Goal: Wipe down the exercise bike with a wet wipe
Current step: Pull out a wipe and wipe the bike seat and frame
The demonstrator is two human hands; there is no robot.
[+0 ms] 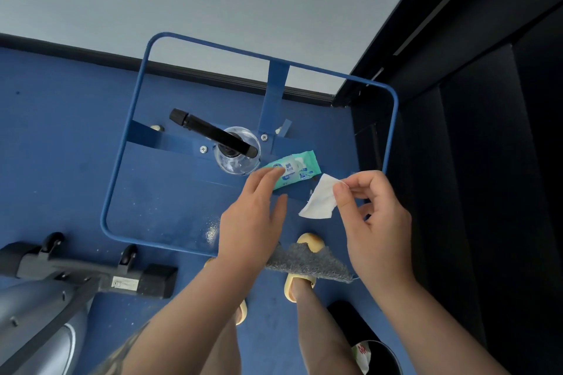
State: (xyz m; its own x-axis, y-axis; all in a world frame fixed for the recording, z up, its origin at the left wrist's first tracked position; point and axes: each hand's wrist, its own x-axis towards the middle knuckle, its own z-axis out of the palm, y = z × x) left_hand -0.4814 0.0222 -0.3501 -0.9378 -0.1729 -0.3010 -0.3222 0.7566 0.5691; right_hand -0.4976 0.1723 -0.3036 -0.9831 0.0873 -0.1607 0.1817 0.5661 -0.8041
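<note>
wipe (320, 201): folded, long axis slanting down-left, just right of wipe pack (294, 168)
right hand (370, 216): pinches wipe's upper corner
left hand (253, 219): fingers straight, touching pack
pack print: unreadable

What I am wearing

My two arms are bare, with no sleeves, watch or rings on the left hand (253, 222) or the right hand (374, 222). My legs are bare too. I wear soft yellow rubber slippers (300, 285) with open toes. A bit of patterned dark cloth (122, 353) shows by my left arm.
</note>
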